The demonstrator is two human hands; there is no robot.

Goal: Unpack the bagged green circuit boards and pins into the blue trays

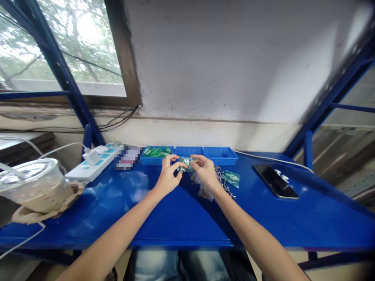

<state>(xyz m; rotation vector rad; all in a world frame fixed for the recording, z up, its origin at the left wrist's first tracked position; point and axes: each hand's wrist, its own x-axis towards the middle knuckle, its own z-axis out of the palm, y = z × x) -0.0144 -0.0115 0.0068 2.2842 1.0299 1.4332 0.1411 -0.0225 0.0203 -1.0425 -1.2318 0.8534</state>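
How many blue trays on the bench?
3, in a row along the wall beyond the hands: left tray holds green packets, middle tray sits behind the left hand and right hand, right tray looks empty. None seems hidden.

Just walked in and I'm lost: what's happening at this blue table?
A person holds a small clear plastic packet between the left hand and right hand, just in front of three blue plastic trays. The left tray holds green packets. More packets and loose metal pins lie beside the right hand.
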